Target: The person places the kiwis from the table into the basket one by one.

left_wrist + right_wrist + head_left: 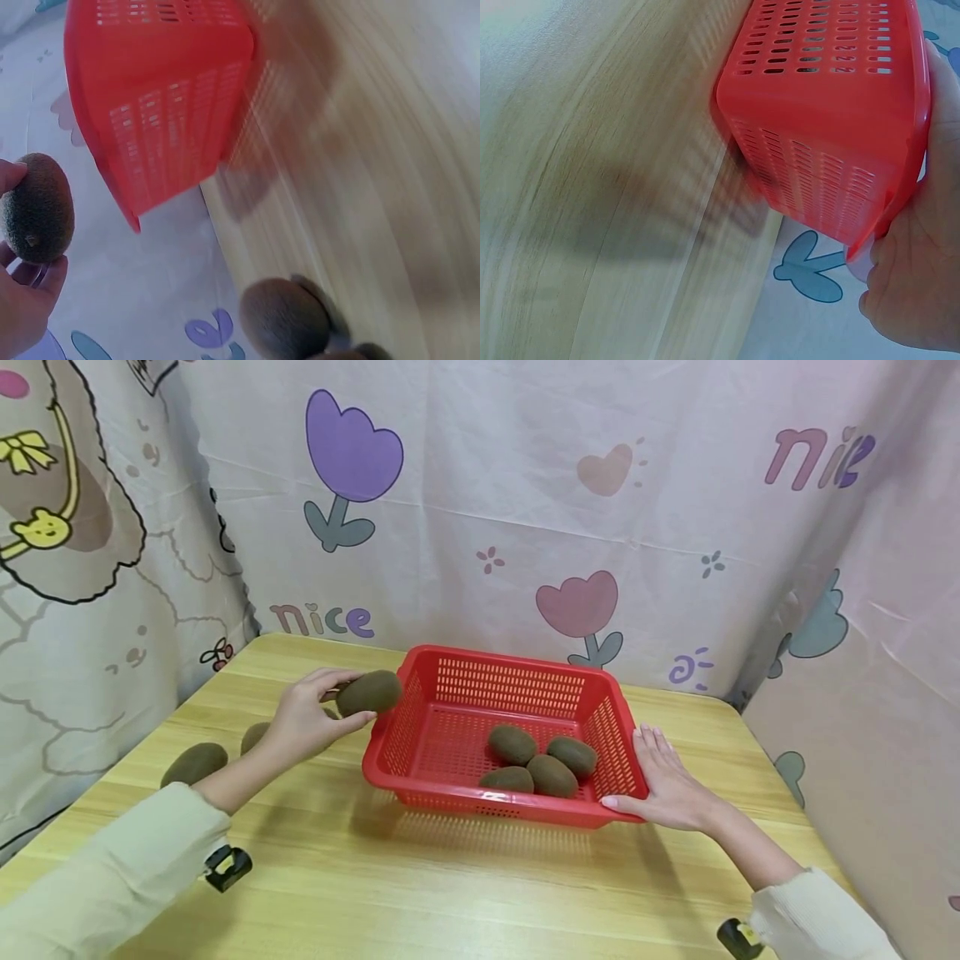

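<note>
My left hand (303, 714) pinches a brown kiwi (370, 692) between thumb and fingers, beside the left rim of a red plastic basket (495, 791). In the left wrist view the held kiwi (39, 208) appears apart from the basket wall (161, 135). Inside the basket, several kiwis (512, 745) lie grouped toward the front right. At the basket's right end, my right hand (672, 785) rests along the rim with straight fingers, its thumb at the front corner. The right wrist view has that hand (922, 277) against the rim (919, 112).
To the left on the wooden table (480, 893) lie more kiwis (197, 764), partly hidden behind the left forearm. A printed curtain (465, 468) hangs behind the table and along both sides.
</note>
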Demonstrator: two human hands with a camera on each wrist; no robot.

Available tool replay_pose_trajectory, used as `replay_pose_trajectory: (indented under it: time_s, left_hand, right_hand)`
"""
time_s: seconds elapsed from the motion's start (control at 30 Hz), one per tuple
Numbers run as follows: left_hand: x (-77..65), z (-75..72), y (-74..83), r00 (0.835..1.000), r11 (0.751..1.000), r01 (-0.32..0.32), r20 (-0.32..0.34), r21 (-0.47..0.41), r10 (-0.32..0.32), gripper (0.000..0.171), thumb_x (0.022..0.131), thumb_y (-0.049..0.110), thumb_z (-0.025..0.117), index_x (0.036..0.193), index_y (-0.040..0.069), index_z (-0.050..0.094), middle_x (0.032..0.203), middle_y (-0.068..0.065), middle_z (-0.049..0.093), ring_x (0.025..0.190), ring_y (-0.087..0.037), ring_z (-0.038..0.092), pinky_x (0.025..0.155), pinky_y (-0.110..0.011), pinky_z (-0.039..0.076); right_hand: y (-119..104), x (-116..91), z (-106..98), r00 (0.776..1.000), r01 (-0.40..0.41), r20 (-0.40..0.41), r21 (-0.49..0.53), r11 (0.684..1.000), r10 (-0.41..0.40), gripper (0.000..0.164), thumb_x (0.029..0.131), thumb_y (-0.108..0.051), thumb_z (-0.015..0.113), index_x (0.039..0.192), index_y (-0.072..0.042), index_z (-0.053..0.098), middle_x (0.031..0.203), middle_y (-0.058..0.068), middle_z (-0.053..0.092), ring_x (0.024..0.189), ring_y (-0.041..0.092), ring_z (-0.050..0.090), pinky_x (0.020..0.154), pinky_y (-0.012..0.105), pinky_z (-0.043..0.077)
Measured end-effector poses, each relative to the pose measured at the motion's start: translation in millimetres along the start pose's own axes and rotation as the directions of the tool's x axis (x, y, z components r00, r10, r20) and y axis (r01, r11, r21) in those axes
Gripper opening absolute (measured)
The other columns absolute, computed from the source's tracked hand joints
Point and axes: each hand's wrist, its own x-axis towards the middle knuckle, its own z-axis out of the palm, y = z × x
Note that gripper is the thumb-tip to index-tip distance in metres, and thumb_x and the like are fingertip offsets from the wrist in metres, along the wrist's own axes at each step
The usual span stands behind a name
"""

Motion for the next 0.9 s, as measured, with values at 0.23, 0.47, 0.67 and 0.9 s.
replay_pose_trajectory:
  time_s: [0.23, 0.47, 0.67, 0.9]
  left_hand:
    - [6.9, 17.8, 8.8, 0.994, 0.999, 0.013, 0.106, -0.042, -0.009, 0.046, 0.072, 0.007, 0.078, 0.113, -0.003, 0.061, 0.109, -0.018, 0.062, 0.097, -0.029, 0.061, 0.082, -0.044, 0.054]
    - [13.3, 41.4, 25.1, 0.977, 1.000, 0.007, 0.211, -0.009, -0.004, 0.046, 0.074, 0.012, 0.077, 0.114, -0.003, 0.060, 0.110, -0.019, 0.062, 0.095, -0.029, 0.060, 0.083, -0.044, 0.054]
    - [20.5, 65.4, 35.7, 0.920, 0.999, 0.005, 0.391, 0.050, -0.024, 0.046, 0.076, 0.016, 0.075, 0.114, -0.004, 0.059, 0.108, -0.017, 0.063, 0.094, -0.026, 0.058, 0.084, -0.041, 0.052]
    - [29.9, 90.7, 39.4, 0.773, 0.989, -0.049, 0.633, 0.138, -0.050, 0.034, 0.078, 0.014, 0.073, 0.104, -0.004, 0.061, 0.094, -0.011, 0.064, 0.083, -0.018, 0.055, 0.075, -0.031, 0.049]
  right_hand:
    - [-0.1, 0.1, 0.4, 1.000, 0.007, 0.004, 0.008, 1.000, -0.007, 0.110, 0.075, -0.054, 0.065, 0.145, 0.010, 0.007, 0.150, 0.033, 0.004, 0.137, 0.051, 0.002, 0.107, 0.069, 0.010]
    - [-0.6, 0.1, -0.6, 1.000, 0.006, 0.009, 0.015, 1.000, -0.006, 0.111, 0.075, -0.054, 0.065, 0.145, 0.010, 0.007, 0.150, 0.033, 0.004, 0.137, 0.051, 0.002, 0.107, 0.069, 0.010]
    - [-0.5, 0.4, -0.8, 1.000, 0.005, 0.015, 0.013, 1.000, -0.005, 0.111, 0.075, -0.054, 0.065, 0.145, 0.010, 0.007, 0.150, 0.034, 0.004, 0.136, 0.051, 0.002, 0.106, 0.069, 0.011]
    - [-0.3, 0.6, -1.0, 1.000, 0.003, 0.016, 0.010, 1.000, -0.003, 0.111, 0.075, -0.055, 0.065, 0.145, 0.009, 0.007, 0.150, 0.034, 0.004, 0.136, 0.052, 0.002, 0.106, 0.069, 0.011]
